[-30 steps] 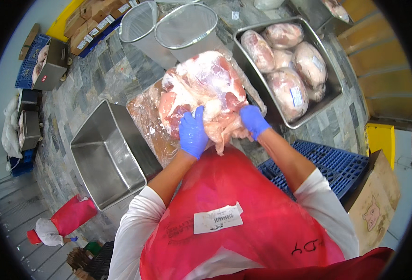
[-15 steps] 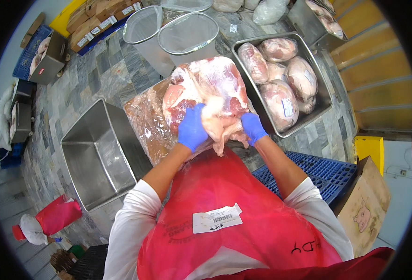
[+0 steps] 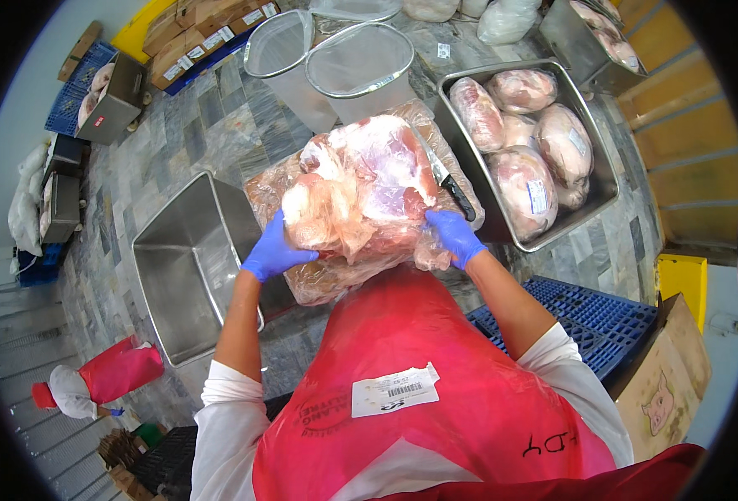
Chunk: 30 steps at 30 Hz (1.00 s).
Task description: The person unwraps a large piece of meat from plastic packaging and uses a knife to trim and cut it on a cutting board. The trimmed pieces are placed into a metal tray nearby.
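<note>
Showing the work from above, the head view centres on a large piece of raw meat [image 3: 398, 179], pale pink with white fat, which lies on a film-covered table [image 3: 268, 188] directly in front of the person's red apron [image 3: 369, 342]. The left hand [image 3: 277, 250], gloved in blue, is at the near left side of the meat, its thumb spread well apart from the fingers and not closed. The right hand [image 3: 456, 238], likewise gloved, lies at the near right edge of the meat beside a loose fold of clear film [image 3: 431, 252]; whether it grasps meat or film cannot be told. A knife [image 3: 458, 197] with a black handle lies along the right side of the meat, handle toward the person. To the right of the table stands a steel tub [image 3: 603, 175] containing film-wrapped pieces [image 3: 513, 179]; to the left, a second steel tub [image 3: 177, 250] is open at the top. Translucent bins [image 3: 360, 100] stand beyond the table. A blue pallet [image 3: 557, 313] is at lower right, next to a carton [image 3: 682, 367] bearing a pig drawing. At lower left, well apart, is a co-worker [image 3: 122, 373] in red and white.
</note>
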Motion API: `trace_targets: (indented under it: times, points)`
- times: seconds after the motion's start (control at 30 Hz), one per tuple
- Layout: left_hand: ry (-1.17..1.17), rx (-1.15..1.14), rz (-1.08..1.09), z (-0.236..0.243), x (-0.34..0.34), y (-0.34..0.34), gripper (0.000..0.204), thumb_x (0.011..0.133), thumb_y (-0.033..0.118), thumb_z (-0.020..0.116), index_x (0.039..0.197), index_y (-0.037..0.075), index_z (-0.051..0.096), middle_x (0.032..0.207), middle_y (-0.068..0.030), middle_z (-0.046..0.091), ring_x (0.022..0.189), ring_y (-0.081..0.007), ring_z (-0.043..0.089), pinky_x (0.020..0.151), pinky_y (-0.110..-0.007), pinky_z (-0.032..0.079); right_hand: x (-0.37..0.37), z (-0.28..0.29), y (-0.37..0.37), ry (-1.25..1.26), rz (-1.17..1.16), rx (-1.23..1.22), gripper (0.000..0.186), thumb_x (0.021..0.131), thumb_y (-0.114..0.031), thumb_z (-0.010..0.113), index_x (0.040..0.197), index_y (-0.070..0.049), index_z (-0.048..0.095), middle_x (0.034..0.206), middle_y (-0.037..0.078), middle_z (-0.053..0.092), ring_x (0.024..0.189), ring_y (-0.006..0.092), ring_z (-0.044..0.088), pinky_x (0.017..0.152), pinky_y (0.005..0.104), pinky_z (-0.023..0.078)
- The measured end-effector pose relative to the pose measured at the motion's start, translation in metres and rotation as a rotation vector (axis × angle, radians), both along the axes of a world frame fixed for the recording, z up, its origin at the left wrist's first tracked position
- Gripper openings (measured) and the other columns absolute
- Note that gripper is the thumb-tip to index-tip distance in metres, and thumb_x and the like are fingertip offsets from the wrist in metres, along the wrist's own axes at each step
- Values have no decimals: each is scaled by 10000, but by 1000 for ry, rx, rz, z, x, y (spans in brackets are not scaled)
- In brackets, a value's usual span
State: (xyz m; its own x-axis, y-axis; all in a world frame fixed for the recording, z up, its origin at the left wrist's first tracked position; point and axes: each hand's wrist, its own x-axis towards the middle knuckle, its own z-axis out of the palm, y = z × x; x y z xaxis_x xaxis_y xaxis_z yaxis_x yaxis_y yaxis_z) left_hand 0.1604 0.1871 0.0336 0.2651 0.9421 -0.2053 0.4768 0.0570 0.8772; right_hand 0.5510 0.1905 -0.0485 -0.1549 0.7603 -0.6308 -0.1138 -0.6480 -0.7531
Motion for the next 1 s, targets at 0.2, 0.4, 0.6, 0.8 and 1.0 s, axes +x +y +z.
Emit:
trace_targets:
  times: [0.2, 0.4, 0.6, 0.8, 1.0]
  points:
    - [504, 239, 288, 10, 69, 20, 1104, 714, 624, 852, 1524, 16, 413, 1537, -293, 403, 1444, -434, 387, 1195, -558, 315, -22, 6, -2, -173, 102, 94, 323, 988, -252, 604, 1041, 57, 680, 944, 95, 679, 863, 171, 601, 789, 360, 498]
    - [928, 175, 348, -3, 105, 41, 653, 824, 636, 711, 1134, 62, 679, 1236, -183, 619, 1199, -415, 545, 978, -681, 388, -20, 17, -6, -351, 248, 214, 277, 969, -221, 615, 999, 46, 682, 876, 110, 662, 816, 150, 570, 768, 366, 492]
    - [623, 361, 454, -63, 63, 53, 306, 848, 350, 706, 934, 57, 721, 888, -146, 706, 862, -346, 675, 802, -519, 524, -14, -4, -9, -262, 251, 205, 278, 974, -220, 605, 1012, 40, 695, 890, 115, 684, 826, 158, 589, 778, 365, 501]
    - [110, 127, 591, -69, 25, 62, 209, 856, 199, 670, 832, -6, 636, 708, -128, 629, 647, -208, 583, 653, -405, 500, -16, -1, -3, -358, 294, 185, 316, 947, -181, 575, 1166, 19, 685, 972, 123, 710, 891, 197, 651, 826, 361, 520]
    - [67, 209, 660, -59, 33, 48, 332, 837, 301, 764, 906, 1, 637, 748, -149, 638, 671, -213, 594, 681, -394, 512, -33, 53, 31, -592, 312, 11, 440, 886, -184, 610, 1203, 119, 639, 1075, 233, 729, 964, 290, 718, 811, 414, 547]
